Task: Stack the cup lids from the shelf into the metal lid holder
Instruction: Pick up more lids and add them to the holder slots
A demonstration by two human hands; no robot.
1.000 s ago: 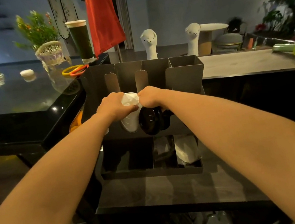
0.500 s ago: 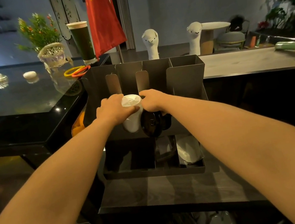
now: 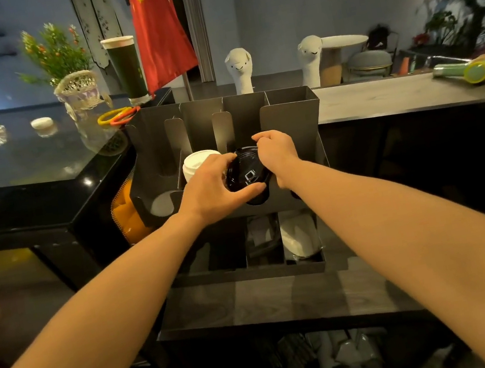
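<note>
- While both hands grip it, the black lid (image 3: 246, 174) sits tilted at the mouth of the third slot from the left.
- Left hand (image 3: 210, 186): fingers curled over the lid's left rim, thumb along its near edge.
- Right hand (image 3: 278, 153): fingers bent, pinching the far-right rim; tips partly hidden.
- White lid stack (image 3: 197, 165) in the next slot left, just beside the left hand.
- Metal lid holder (image 3: 289, 117) stands on a dark shelf (image 3: 288, 302); its lower compartments hold white items, kind unclear.
- Behind it: red flag (image 3: 160, 36), two llama figures (image 3: 240, 69).
</note>
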